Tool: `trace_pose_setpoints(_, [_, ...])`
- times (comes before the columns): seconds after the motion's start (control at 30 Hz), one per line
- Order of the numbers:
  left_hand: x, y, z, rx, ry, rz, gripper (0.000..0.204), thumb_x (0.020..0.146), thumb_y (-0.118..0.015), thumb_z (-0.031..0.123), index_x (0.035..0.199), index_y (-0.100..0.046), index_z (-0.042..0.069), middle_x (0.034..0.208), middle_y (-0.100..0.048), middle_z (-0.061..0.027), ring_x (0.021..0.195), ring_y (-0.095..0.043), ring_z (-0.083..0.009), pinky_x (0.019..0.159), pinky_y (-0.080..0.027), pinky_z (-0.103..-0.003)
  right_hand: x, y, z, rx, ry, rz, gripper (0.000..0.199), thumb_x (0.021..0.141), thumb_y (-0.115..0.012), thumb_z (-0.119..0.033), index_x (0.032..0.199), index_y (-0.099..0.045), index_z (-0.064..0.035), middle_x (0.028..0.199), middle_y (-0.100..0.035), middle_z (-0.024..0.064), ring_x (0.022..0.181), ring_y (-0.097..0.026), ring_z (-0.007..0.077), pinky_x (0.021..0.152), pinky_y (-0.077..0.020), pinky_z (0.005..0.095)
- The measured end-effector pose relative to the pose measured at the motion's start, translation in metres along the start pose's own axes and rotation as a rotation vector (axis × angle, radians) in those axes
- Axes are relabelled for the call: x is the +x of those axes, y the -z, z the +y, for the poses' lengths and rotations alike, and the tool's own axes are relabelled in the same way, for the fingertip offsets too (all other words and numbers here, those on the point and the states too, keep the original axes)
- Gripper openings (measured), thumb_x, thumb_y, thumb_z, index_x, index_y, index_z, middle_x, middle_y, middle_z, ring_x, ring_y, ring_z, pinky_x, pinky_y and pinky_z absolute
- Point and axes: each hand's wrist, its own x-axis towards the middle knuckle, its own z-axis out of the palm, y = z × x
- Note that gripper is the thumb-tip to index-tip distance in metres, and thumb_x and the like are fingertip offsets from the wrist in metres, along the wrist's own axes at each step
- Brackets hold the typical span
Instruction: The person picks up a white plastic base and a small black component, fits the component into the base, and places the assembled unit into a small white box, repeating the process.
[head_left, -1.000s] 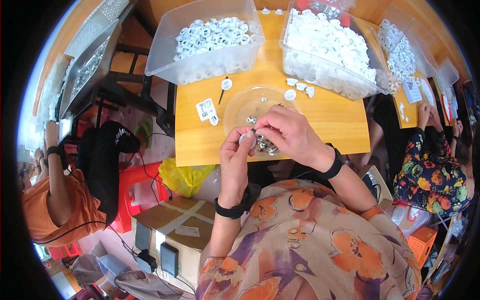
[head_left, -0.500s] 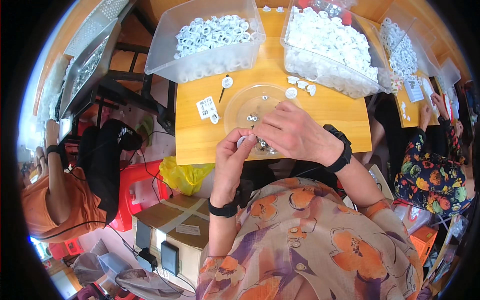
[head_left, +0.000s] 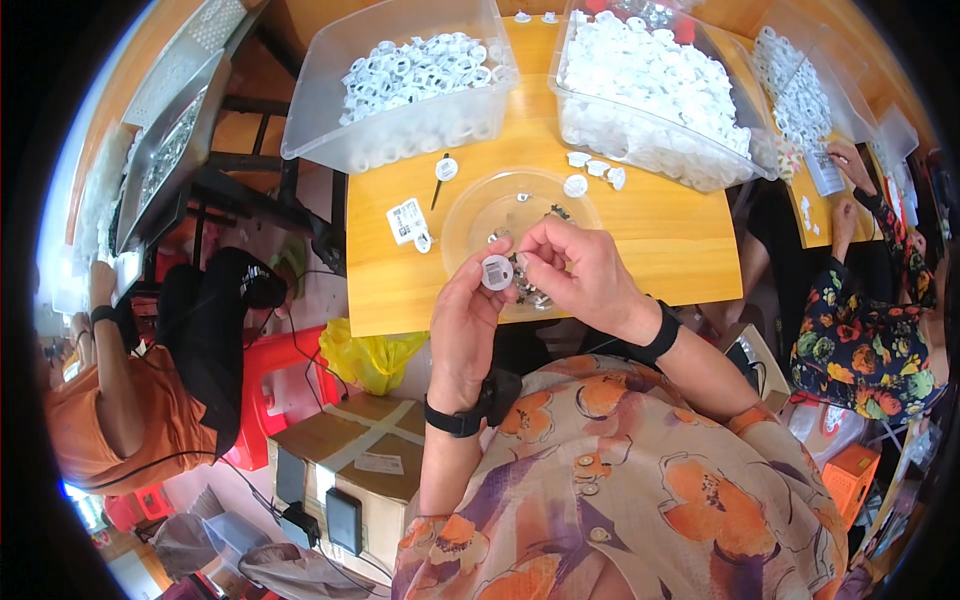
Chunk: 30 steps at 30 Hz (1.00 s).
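Note:
Between the thumb and fingers of my left hand [head_left: 466,320] is a white round plastic part [head_left: 496,273], its flat face turned up with grey slots or markings on it. Just to its right, the thumb and fingertips of my right hand [head_left: 583,270] are pinched together; whatever they hold is too small or hidden to name. Both hands are over the near half of a shallow clear round dish [head_left: 465,208]. Small metal pieces [head_left: 535,295] lie in the dish, partly covered by my hands.
Clear bins of white plastic parts stand at the back left [head_left: 400,145] and back right [head_left: 640,150]. On the wooden table [head_left: 390,290] lie several loose white parts [head_left: 597,168], a dark thin tool [head_left: 437,190] and a white label [head_left: 406,221]. Co-workers sit on both sides.
My left hand has turned the white part's face up into view. My right hand has drawn back slightly and lower, its fingers now apart from the part's face.

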Motion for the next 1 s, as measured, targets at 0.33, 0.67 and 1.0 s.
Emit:
trace_pose_setpoints(0.33, [-0.001,0.0,-0.006,-0.041,-0.055,-0.089,0.034,0.097,-0.043,0.013,0.128,-0.044,0.0,0.119,-0.054,-0.0112,0.109,-0.056,-0.02,0.097,-0.044,-0.035,-0.004,-0.005,-0.003,-0.033,0.018,0.066,0.01,0.084,-0.062,-0.008,0.085,-0.054,-0.0017,0.063,-0.06,0.0098,0.053,-0.059,0.0186,0.05,-0.0435,0.0296])
trace_pose_setpoints(0.67, [-0.001,-0.002,-0.006,-0.022,-0.082,-0.13,0.032,0.096,-0.045,0.005,0.127,-0.046,-0.003,0.125,-0.052,-0.0131,0.116,-0.053,-0.0203,0.103,-0.041,-0.033,-0.005,-0.011,0.004,-0.287,0.306,0.203,0.008,0.083,-0.063,-0.011,0.084,-0.056,-0.0088,0.059,-0.056,0.0032,0.052,-0.055,0.0221,0.059,-0.0385,0.0324])
trace_pose_setpoints(1.0, [-0.002,-0.003,-0.007,0.0,-0.088,-0.104,0.033,0.096,-0.046,0.006,0.128,-0.046,-0.003,0.125,-0.053,-0.0122,0.115,-0.053,-0.0177,0.101,-0.043,-0.031,-0.006,-0.013,0.003,-0.29,0.258,0.191,0.01,0.081,-0.065,-0.01,0.085,-0.056,-0.01,0.059,-0.057,0.0014,0.054,-0.057,0.02,0.061,-0.0391,0.0312])
